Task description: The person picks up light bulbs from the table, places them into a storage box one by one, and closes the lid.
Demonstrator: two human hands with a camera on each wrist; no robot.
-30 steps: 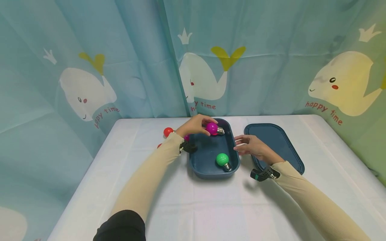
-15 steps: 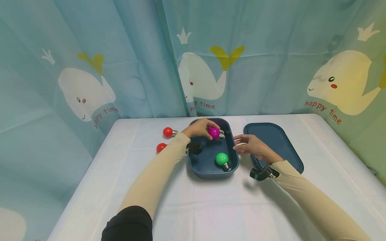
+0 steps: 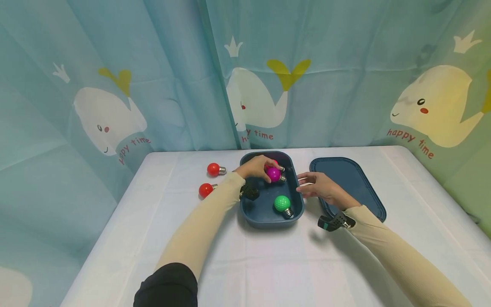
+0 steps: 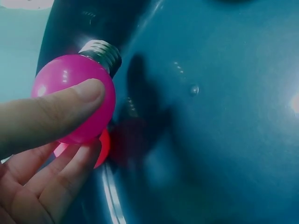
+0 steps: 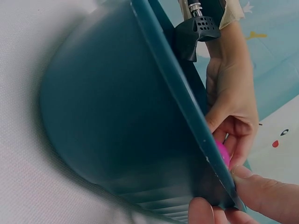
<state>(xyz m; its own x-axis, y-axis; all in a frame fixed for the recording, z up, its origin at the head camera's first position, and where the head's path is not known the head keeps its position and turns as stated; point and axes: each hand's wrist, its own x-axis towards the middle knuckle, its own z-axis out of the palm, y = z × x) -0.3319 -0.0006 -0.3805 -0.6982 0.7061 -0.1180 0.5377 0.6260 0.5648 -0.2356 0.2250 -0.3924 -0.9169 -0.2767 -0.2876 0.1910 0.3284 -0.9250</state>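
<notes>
My left hand (image 3: 256, 167) pinches a magenta light bulb (image 4: 74, 77) inside the dark blue plastic box (image 3: 261, 209). Its thumb lies across the globe, and the silver screw base points away from the palm. Right behind that bulb, a pinkish-red bulb (image 4: 105, 148) is partly hidden by the fingers. Toward the box's near right corner lies a green dimpled bulb (image 3: 282, 203). My right hand (image 3: 317, 186) grips the box's right rim, thumb on the inner side and fingers outside, as the right wrist view shows.
Two red bulbs (image 3: 213, 169) lie on the white tablecloth (image 3: 276, 264) left of the box. To the right rests a flat dark blue lid (image 3: 347, 179), partly under my right hand and wrist. A whale-print curtain (image 3: 184, 76) hangs behind the table.
My left hand has moved right and slightly nearer with the magenta bulb, lowering it beside the pinkish-red one. The red bulbs on the cloth have come into fuller view. My right hand stays put.
</notes>
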